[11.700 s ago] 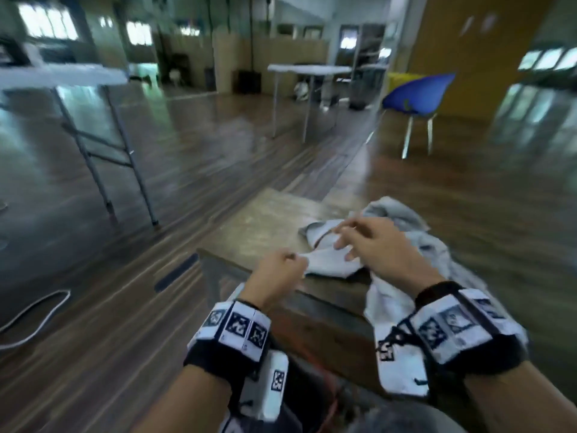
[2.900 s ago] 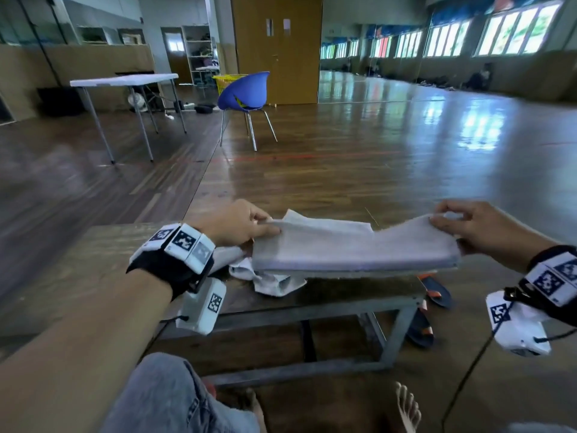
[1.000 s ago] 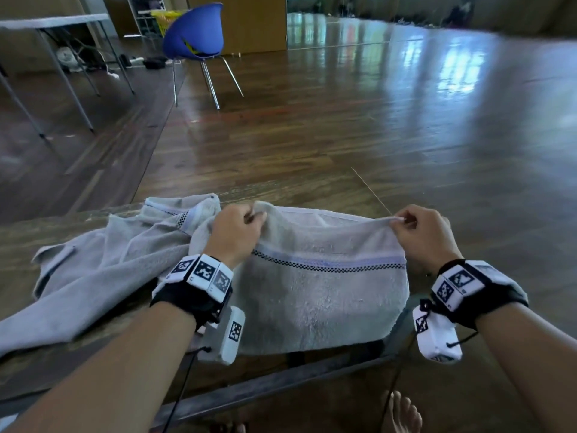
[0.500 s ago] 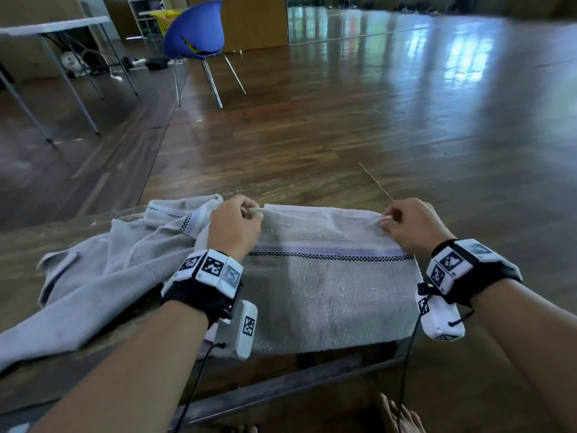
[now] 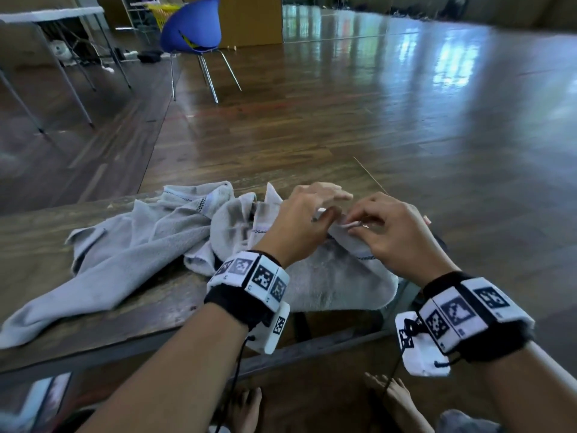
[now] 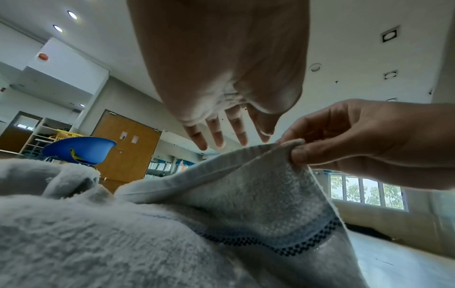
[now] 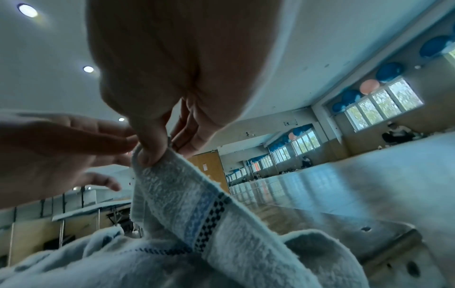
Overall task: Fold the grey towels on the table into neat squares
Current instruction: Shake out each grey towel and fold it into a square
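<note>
A grey towel (image 5: 337, 276) with a checked border stripe lies bunched at the right end of the wooden table (image 5: 40, 239), its near edge hanging over the side. My right hand (image 5: 356, 225) pinches a raised corner of it between thumb and finger; the right wrist view shows this pinch (image 7: 152, 154) up close. My left hand (image 5: 324, 201) hovers just beside that corner with straight, spread fingers (image 6: 216, 136) and holds nothing. A second grey towel (image 5: 125, 245) lies crumpled and spread out to the left.
The table's right end (image 5: 402, 289) is just under my right wrist, with the wooden floor (image 5: 437, 151) beyond. A blue chair (image 5: 190, 26) and a white folding table (image 5: 50, 14) stand far back left. Bare feet (image 5: 246, 404) show below the table.
Half a second ago my hands held the towel's two far corners wide apart. They have since come together at the middle, the towel has bunched, and my left hand has let go.
</note>
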A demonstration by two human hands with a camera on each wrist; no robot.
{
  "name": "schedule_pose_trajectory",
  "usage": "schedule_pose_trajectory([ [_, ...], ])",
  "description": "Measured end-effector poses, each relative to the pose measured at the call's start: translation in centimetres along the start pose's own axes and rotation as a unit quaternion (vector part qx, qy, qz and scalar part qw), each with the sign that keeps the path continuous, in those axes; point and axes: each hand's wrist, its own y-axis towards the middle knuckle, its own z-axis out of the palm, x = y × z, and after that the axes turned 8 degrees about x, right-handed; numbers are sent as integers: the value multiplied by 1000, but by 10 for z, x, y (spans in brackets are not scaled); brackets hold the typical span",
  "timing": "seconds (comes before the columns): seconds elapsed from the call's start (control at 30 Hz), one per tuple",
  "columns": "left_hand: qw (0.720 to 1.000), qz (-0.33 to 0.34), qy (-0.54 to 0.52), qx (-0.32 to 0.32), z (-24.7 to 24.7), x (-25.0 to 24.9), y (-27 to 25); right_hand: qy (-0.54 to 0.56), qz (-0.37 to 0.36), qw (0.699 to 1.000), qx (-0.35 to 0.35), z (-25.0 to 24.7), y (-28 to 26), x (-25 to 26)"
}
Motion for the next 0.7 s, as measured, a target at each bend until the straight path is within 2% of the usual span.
schedule_pose_trajectory([
  [0.07, 1000, -4, -14, 8, 2, -2, 0, -14, -8, 1000, -5, 1, -3, 3],
  [0.23, 994, -50, -93, 4, -1, -3, 13, 7, 6, 997, -76, 1, 4, 1],
  [0.33, 986, -70, -141, -49, -1, 1, 17, -2, 35, 991, -129, 6, 14, -2],
  [0.43, 972, -90, -194, -95, -2, 6, 19, 39, 52, 986, -155, 8, 25, -3],
  [0.57, 964, -95, -239, -75, -2, 10, 22, 103, 58, 980, -160, 6, 34, -5],
  [0.7, 961, -95, -254, -60, 3, 10, 23, 111, 72, 979, -157, 9, 37, -6],
])
